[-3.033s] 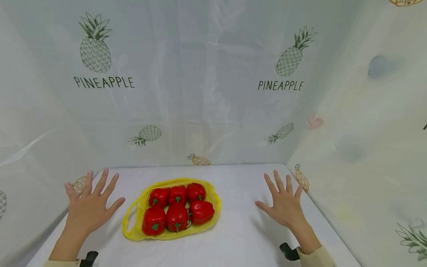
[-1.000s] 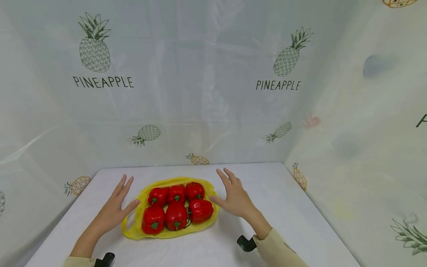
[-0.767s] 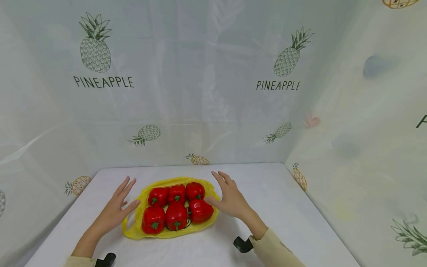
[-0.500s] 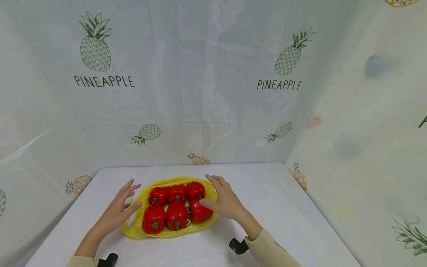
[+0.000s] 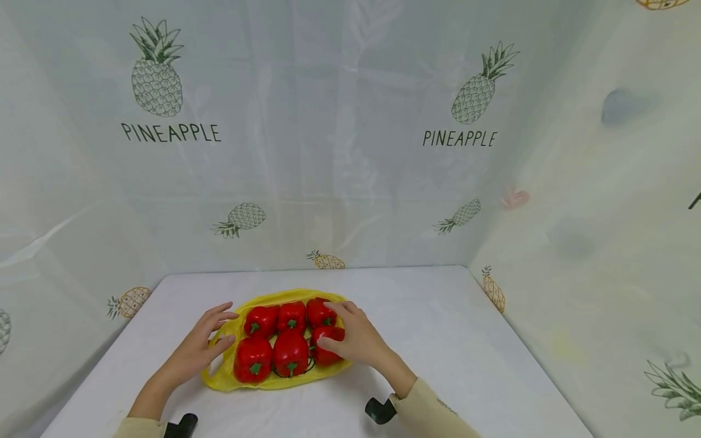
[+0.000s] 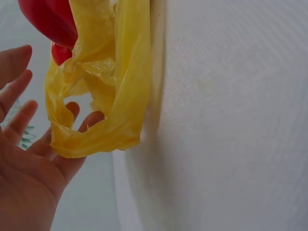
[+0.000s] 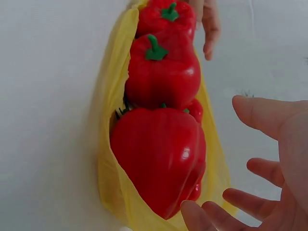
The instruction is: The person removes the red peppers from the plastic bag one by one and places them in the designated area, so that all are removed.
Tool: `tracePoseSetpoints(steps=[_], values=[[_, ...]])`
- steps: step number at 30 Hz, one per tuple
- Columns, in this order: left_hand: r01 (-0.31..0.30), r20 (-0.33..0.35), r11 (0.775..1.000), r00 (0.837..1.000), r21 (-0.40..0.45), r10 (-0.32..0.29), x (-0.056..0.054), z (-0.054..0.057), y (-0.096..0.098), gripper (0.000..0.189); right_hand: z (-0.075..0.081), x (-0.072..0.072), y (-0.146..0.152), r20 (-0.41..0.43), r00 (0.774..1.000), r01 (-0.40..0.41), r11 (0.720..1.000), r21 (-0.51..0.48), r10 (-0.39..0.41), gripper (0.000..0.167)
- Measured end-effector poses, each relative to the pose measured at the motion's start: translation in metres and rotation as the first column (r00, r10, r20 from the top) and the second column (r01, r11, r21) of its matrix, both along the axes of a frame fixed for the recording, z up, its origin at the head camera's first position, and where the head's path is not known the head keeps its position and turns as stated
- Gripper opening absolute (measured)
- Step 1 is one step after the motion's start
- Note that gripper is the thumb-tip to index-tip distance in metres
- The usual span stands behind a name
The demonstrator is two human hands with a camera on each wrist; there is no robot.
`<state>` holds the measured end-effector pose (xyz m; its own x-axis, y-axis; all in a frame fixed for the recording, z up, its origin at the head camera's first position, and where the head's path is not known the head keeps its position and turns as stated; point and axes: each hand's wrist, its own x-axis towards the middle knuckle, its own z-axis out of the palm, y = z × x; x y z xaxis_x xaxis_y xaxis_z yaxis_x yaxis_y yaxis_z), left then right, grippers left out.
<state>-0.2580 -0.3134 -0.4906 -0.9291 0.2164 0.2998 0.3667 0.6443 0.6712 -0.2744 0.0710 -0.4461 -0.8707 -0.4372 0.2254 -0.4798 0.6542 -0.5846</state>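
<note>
Several red bell peppers with green stems lie in two rows on a spread yellow plastic bag [image 5: 219, 382]. My left hand [image 5: 188, 356] is at the bag's left end, fingers spread. In the left wrist view, the bag's handle loop [image 6: 101, 139] overlaps the fingers, with two fingertips showing through its opening. My right hand [image 5: 358, 340] reaches over the bag's right edge, thumb and fingers apart, partly covering the front right pepper [image 5: 328, 333]. In the right wrist view, its loosely bent fingers hang beside that pepper [image 7: 159, 154], gripping nothing.
The peppers rest on a table with a white cover [image 5: 427, 322]. Behind it and at both sides hangs a pale curtain [image 5: 328, 121] printed with pineapples. Thin dark strands [image 5: 310, 365] show beside the front middle pepper. Black straps with camera mounts [image 5: 380, 410] sit at both wrists.
Both hands, first spread wide at either side, have come inward to the bag's ends. Lately the right hand has moved left over the front right pepper. The peppers stay put.
</note>
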Motion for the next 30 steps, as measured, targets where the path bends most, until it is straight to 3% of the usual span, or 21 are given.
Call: tracePoseSetpoints(steps=[13,20,30], values=[[0.029,-0.003,1.0,1.0,-0.003,-0.029,-0.002,-0.008,-0.002,0.031,-0.006,0.002,-0.011,-0.025,0.997,0.079,0.99,0.116,-0.076,0.069],[0.017,0.019,1.0,1.0,-0.001,-0.017,-0.003,-0.011,-0.003,0.03,-0.01,0.002,-0.013,-0.041,0.994,0.105,0.981,0.164,-0.099,0.067],[0.048,0.033,0.999,0.998,0.024,-0.048,-0.004,-0.009,0.001,0.032,-0.016,0.0,-0.014,-0.031,0.996,0.086,0.98,0.179,-0.081,0.061]])
